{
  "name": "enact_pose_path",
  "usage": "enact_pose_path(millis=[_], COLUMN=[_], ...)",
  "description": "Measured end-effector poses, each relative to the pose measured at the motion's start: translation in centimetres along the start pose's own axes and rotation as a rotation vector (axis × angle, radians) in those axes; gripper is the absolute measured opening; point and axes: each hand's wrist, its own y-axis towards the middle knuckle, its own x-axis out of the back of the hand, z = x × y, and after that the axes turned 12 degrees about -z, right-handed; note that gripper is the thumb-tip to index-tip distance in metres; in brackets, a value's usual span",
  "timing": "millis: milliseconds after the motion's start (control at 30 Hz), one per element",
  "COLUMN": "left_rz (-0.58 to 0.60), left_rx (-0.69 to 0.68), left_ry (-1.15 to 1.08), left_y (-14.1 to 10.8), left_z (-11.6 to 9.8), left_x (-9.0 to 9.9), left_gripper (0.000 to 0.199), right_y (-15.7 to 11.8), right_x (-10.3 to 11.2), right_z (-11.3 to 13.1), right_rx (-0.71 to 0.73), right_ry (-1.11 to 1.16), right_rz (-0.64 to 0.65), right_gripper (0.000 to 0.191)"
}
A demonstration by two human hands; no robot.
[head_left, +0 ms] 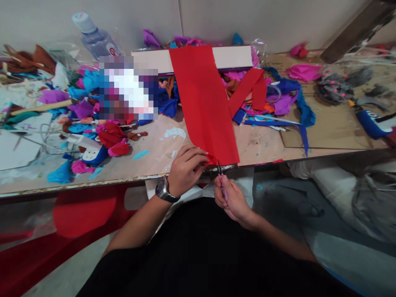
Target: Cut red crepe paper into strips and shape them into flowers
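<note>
A long red strip, crepe paper by its look [204,99], runs from a pale box at the back down to the table's front edge. Its lower left corner is pinched by my left hand [188,167], which wears a wristwatch [161,187]. My right hand [233,200] grips a pair of scissors with pinkish handles [223,189]. The scissor blades point away from me and meet the strip's near edge, just right of my left fingers. How far the blades are apart is too small to tell.
Behind lies the long pale box [235,57]. Coloured paper scraps [111,136] heap up on the left near a plastic bottle [95,39]. To the right are a narrower red strip [247,93], a tape roll [274,91] and cardboard [328,132]. A person's leg [328,185] shows below the table.
</note>
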Motion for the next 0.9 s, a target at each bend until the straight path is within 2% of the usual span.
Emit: enact_pose_path(millis=[200, 367, 533, 700, 900], left_rz=[-0.021, -0.044, 0.075, 0.205, 0.272], left_rx=[0.007, -0.029, -0.077, -0.109, -0.186], left_ry=[0.021, -0.003, -0.015, -0.028, -0.028], left_y=[0.0, -0.1, -0.3, -0.3, 0.7], left_z=[-0.2, -0.3, -0.1, 0.2, 0.5], left_x=[0.0, -0.1, 0.0, 0.2, 1.0], left_gripper=[0.010, 0.011, 0.022, 0.023, 0.021], right_y=[-0.4, -0.6, -0.3, -0.3, -0.5], right_x=[0.4, 0.5, 0.4, 0.4, 0.8], right_z=[-0.2, -0.3, -0.1, 0.2, 0.6], right_rx=[0.018, 0.068, 0.089, 0.071, 0.045], right_ry=[-0.061, -0.115, -0.124, -0.082, -0.020], right_rz=[0.018, 0.022, 0.025, 0.027, 0.045], right_gripper=[0.051, 0.052, 0.050, 0.050, 0.049])
